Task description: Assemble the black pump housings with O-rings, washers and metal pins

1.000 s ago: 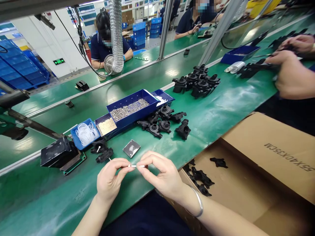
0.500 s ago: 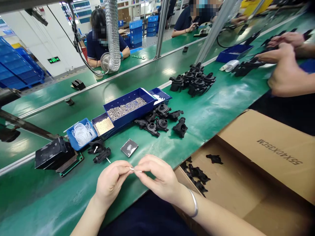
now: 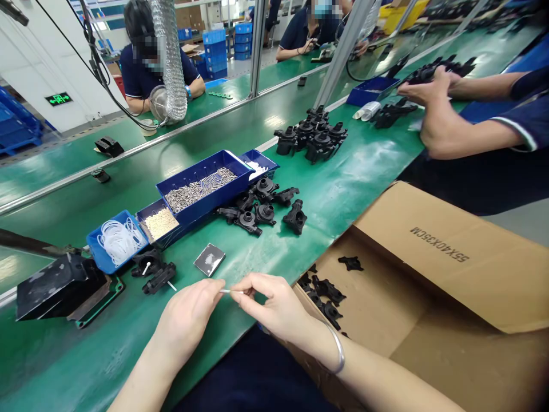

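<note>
Between my two hands is a small thin white pin (image 3: pixel 226 291), gripped at both ends over the near edge of the green bench. My left hand (image 3: pixel 189 312) pinches its left end, and the fingertips hide that part. The right end sits in a pinch of my right hand (image 3: pixel 270 300), which has a silver bangle at the wrist. Just beyond my fingers lies a small dark square block (image 3: pixel 209 260) with a pale worn top. Left of it are two black plastic housings (image 3: pixel 154 270), each with a white pin sticking out.
Blue bins hold metal pins (image 3: pixel 199 190), cream-coloured small parts (image 3: pixel 160 222) and clear rings (image 3: pixel 120 240). Black housings (image 3: pixel 253 209) lie in front. At left stands a black fixture (image 3: pixel 58 286). An open carton (image 3: pixel 429 252) sits at right, near a co-worker's hands (image 3: pixel 433 86).
The view has shifted, so the bench items sit further left. My hands have drawn slightly apart, showing more of the white pin. The co-worker at right now holds up a black part.
</note>
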The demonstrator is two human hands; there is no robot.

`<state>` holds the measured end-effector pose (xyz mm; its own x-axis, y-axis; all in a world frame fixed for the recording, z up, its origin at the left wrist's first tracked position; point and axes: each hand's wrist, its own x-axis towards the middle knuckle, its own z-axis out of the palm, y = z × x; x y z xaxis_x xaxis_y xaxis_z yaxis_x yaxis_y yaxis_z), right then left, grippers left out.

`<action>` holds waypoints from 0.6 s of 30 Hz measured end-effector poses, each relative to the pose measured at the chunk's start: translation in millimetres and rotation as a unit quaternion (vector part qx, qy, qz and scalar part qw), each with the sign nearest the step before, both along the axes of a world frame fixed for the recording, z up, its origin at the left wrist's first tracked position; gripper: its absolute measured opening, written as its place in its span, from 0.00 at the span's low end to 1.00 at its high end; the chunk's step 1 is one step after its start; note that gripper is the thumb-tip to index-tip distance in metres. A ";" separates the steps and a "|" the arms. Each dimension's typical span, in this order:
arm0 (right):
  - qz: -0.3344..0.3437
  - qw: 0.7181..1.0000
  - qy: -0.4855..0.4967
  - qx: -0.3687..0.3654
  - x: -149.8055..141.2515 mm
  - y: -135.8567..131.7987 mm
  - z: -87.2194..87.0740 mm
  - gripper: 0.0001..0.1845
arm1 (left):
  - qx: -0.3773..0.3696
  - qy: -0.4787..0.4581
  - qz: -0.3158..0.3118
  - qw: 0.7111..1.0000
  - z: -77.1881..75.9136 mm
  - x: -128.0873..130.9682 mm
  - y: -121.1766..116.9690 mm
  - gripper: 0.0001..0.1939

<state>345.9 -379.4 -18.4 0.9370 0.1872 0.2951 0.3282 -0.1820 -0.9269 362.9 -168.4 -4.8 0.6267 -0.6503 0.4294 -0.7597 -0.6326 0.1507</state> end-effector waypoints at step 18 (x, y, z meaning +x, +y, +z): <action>0.137 0.970 0.201 0.017 26.5 -11.6 -7.3 0.08 | 0.092 -0.027 -0.115 0.989 21.1 23.0 -22.6 0.14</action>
